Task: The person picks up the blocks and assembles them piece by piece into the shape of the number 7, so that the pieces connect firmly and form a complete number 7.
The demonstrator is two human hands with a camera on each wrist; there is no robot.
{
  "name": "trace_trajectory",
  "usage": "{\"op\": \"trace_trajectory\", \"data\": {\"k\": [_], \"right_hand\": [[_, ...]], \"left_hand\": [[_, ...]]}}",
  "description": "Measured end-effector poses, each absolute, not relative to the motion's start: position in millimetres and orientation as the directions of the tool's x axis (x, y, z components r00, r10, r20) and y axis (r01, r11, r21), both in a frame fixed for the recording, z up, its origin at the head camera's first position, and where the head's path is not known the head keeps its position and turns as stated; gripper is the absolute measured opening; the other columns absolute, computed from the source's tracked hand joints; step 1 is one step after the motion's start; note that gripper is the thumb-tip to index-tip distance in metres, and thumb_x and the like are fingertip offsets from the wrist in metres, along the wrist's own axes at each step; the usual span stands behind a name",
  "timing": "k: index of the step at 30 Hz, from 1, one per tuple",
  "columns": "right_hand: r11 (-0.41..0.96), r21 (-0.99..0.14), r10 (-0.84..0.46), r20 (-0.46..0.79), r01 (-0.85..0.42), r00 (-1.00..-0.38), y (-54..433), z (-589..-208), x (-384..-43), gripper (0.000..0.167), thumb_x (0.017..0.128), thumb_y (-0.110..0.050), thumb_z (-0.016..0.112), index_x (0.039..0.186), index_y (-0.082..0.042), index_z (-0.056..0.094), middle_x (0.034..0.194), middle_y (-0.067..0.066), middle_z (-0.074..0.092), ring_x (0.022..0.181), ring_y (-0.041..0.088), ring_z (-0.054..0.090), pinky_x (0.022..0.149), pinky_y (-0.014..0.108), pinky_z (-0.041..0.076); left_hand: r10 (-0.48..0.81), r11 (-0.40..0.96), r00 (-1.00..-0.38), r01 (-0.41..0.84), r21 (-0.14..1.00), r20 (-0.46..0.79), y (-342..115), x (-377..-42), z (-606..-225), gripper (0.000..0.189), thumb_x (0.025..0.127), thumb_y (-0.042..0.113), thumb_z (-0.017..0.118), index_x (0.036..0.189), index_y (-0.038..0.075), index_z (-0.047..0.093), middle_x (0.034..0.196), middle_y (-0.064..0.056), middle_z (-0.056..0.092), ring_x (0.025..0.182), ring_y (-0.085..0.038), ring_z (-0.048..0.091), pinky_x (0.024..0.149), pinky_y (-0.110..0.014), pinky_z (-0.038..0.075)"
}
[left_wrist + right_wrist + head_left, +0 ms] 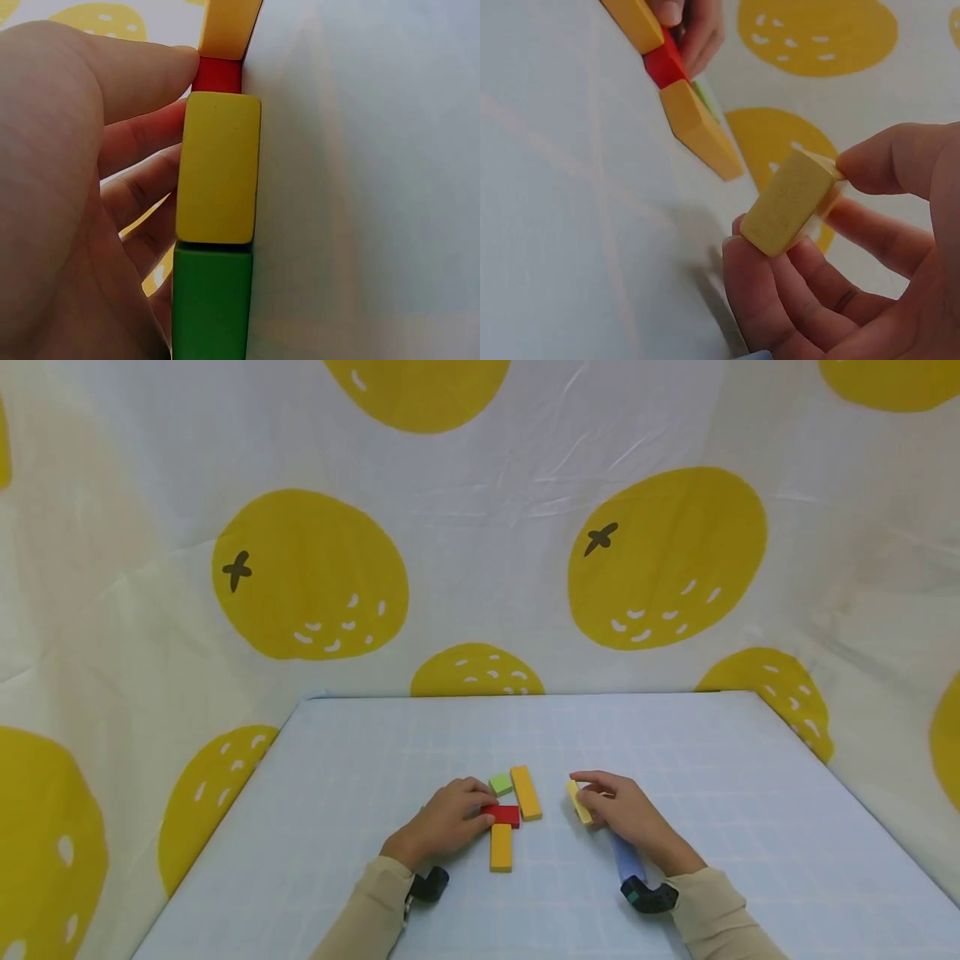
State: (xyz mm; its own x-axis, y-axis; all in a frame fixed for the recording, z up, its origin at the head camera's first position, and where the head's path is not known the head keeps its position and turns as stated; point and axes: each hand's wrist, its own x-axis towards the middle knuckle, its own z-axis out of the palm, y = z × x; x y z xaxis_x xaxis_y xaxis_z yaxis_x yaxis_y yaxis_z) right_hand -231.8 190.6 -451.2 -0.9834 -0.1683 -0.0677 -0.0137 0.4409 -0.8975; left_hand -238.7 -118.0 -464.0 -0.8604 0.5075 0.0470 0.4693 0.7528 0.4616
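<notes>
My left hand (450, 817) pinches a red block (501, 815) on the table between thumb and fingers. Just nearer to me lies an orange-yellow block (501, 848). In the left wrist view, a yellow block (219, 166) and a dark green block (212, 304) line up along the palm side of this hand. My right hand (630, 814) holds a pale yellow block (789, 202), its thumb at one end and fingertips at the other. Under the right wrist lies a blue block (628, 857), partly covered by the hand.
Beyond the red block sit a light green block (500, 784) and a longer orange-yellow block (527, 792), between the two hands. A pale checked cloth covers the table (360, 752). Behind it hangs a curtain (487, 543) printed with yellow fruit.
</notes>
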Motion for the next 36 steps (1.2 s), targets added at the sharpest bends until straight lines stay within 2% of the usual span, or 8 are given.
{"op": "trace_trajectory", "data": {"k": [8, 16, 25, 36], "right_hand": [[0.362, -0.931, -0.18, -0.118, 0.045, -0.977, 187, -450, -229, 0.042, 0.098, -0.019, 0.061, 0.138, -0.009, 0.059, 0.112, 0.01, 0.063, 0.082, 0.022, 0.061, 0.071, 0.038, 0.058], [0.359, -0.93, -0.157, -0.147, 0.082, -0.977, 181, -450, -228, 0.038, 0.097, -0.019, 0.062, 0.134, -0.007, 0.061, 0.116, 0.011, 0.063, 0.084, 0.021, 0.061, 0.071, 0.037, 0.057], [0.369, -0.928, -0.175, -0.121, 0.049, -0.977, 175, -450, -224, 0.034, 0.097, -0.018, 0.064, 0.128, -0.006, 0.062, 0.11, 0.009, 0.062, 0.087, 0.021, 0.061, 0.071, 0.037, 0.059], [0.409, -0.913, -0.207, -0.099, 0.006, -0.973, 172, -448, -221, 0.036, 0.097, -0.021, 0.067, 0.13, -0.009, 0.064, 0.113, 0.008, 0.061, 0.088, 0.02, 0.062, 0.071, 0.036, 0.058]], "left_hand": [[0.499, 0.761, -0.866, 0.459, 0.458, 0.038, -116, -241, -464, 0.031, 0.098, 0.035, 0.065, 0.125, 0.019, 0.072, 0.122, 0.01, 0.059, 0.113, -0.011, 0.052, 0.099, -0.035, 0.048], [0.494, 0.758, -0.869, 0.451, 0.471, 0.037, -116, -241, -464, 0.031, 0.098, 0.035, 0.065, 0.124, 0.02, 0.072, 0.122, 0.011, 0.058, 0.113, -0.011, 0.052, 0.099, -0.035, 0.048], [0.499, 0.753, -0.866, 0.46, 0.47, 0.047, -117, -241, -467, 0.031, 0.098, 0.035, 0.065, 0.124, 0.02, 0.072, 0.122, 0.011, 0.059, 0.113, -0.011, 0.052, 0.099, -0.035, 0.048], [0.502, 0.755, -0.863, 0.466, 0.46, 0.051, -117, -241, -466, 0.031, 0.099, 0.036, 0.064, 0.124, 0.019, 0.072, 0.122, 0.011, 0.059, 0.113, -0.011, 0.052, 0.099, -0.034, 0.048]]}}
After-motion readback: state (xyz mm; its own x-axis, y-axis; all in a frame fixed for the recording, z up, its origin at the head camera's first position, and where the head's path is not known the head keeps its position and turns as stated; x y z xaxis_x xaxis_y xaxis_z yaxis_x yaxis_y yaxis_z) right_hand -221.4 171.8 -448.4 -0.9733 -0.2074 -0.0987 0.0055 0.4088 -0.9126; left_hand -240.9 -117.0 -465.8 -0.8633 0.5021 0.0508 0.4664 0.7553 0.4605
